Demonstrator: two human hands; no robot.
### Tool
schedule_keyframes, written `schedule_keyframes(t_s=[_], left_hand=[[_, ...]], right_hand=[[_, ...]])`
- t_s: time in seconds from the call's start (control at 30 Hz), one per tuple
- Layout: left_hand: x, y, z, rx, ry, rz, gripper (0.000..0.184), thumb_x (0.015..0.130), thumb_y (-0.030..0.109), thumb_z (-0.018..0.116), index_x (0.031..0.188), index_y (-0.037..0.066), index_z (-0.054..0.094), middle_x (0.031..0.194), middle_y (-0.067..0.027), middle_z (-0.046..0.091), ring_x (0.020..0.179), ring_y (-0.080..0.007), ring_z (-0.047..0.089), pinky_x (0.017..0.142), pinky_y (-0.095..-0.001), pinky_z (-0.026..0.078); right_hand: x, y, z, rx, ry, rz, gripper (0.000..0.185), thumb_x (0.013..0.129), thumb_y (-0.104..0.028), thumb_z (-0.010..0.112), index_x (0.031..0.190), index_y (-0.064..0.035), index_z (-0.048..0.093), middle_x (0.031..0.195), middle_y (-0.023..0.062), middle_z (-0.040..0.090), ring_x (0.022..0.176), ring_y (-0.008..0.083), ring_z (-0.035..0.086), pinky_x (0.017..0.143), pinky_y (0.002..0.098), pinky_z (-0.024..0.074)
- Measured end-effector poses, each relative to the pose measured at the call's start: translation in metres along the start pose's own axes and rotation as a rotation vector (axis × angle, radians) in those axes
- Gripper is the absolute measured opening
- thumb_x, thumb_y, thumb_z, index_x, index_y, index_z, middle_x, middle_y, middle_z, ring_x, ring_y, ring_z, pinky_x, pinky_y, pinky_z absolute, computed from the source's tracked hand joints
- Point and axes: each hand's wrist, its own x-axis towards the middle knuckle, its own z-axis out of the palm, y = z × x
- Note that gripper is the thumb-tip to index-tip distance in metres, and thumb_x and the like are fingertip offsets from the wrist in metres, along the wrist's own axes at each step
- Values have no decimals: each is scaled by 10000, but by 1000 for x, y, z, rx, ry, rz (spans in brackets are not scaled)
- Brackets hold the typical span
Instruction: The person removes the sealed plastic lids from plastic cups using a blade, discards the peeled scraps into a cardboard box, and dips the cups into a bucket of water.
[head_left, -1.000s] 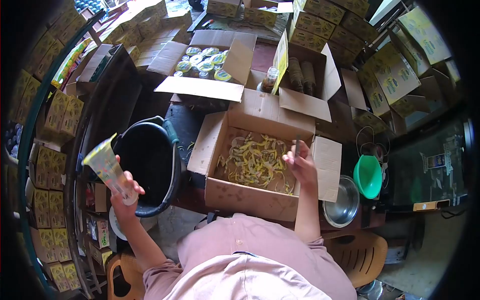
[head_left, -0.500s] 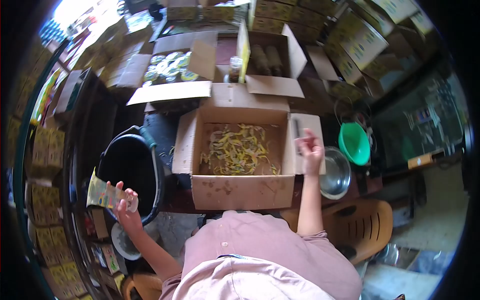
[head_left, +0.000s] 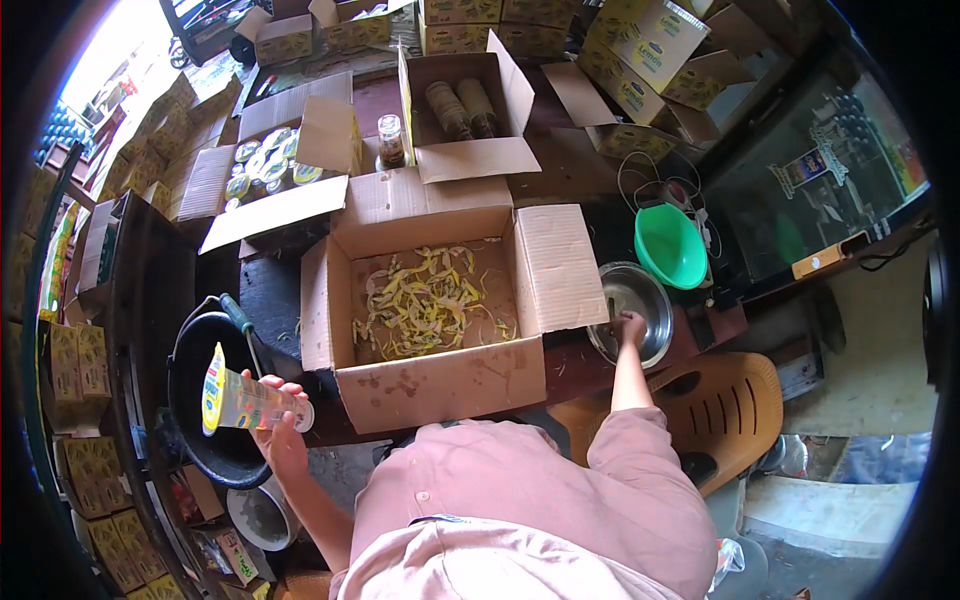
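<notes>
My left hand (head_left: pixel 282 418) is closed around a clear plastic cup (head_left: pixel 250 402) with a coloured print and a yellow rim. The cup lies tilted on its side, rim to the left, above the black bucket (head_left: pixel 185 440). Over at the right, my right hand (head_left: pixel 630 328) reaches down into a shiny metal bowl (head_left: pixel 657 335). Its fingers look closed, and a slim dark thing (head_left: pixel 611 308) shows beside them, too small to name. Between both hands stands an open cardboard box (head_left: pixel 440 385) with yellow peel strips (head_left: pixel 425 300) on its bottom.
Behind the box are a carton of lidded cups (head_left: pixel 265 165), a jar (head_left: pixel 390 142) and a carton with two bottles (head_left: pixel 460 105). A green basin (head_left: pixel 672 245) sits beyond the metal bowl. An orange plastic chair (head_left: pixel 725 420) is at the right, and stacked cartons (head_left: pixel 85 365) line the left.
My right hand has gone from above the box's right flap down into the metal bowl. My left hand has brought the cup slightly right. The whole view has shifted and turned.
</notes>
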Motion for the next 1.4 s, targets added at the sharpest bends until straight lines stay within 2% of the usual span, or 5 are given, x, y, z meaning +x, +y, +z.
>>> schedule_keyframes(t_s=[0.33, 0.47, 0.77, 1.13, 1.4], left_hand=[[-14, 5, -7, 77, 70, -4, 756, 682, -15, 554, 1351, 69, 213, 1073, -119, 445, 908, -210, 536, 796, -327, 454], [-14, 9, -7, 111, 71, 18, 726, 691, 7, 554, 1341, 53, 233, 1060, -119, 456, 909, -201, 525, 788, -325, 458], [-9, 2, 1, 140, -3, 2, 694, 724, 50, 572, 1338, 33, 250, 1024, -131, 475, 928, -180, 497, 767, -312, 465], [-13, 8, -7, -4, -37, -13, 710, 804, 271, 609, 1366, 108, 205, 1067, -93, 459, 920, -168, 483, 746, -332, 450], [-12, 25, -24, 25, -53, 38, 632, 808, 201, 604, 1324, 96, 255, 1086, -105, 444, 922, -219, 540, 733, -405, 520]], right_hand=[[86, 123, 86, 74, -453, 226, 481, 538, -270, 752, 956, -63, 632, 978, 92, 628, 814, 211, 595, 774, 336, 469], [47, 18, -14, -215, -345, 145, 358, 560, -127, 761, 895, -52, 660, 903, 133, 646, 798, 210, 623, 678, 299, 491], [-18, -122, -111, -872, -161, -361, 160, 654, -56, 642, 810, -82, 668, 891, 157, 640, 899, 311, 605, 912, 396, 393], [-32, -94, -113, -371, 12, -313, 229, 674, -21, 570, 875, -103, 644, 809, 115, 648, 803, 288, 616, 738, 408, 472], [-37, -82, -95, -123, 114, -350, 300, 640, -39, 638, 938, -74, 625, 708, 111, 649, 682, 277, 629, 660, 374, 493]])
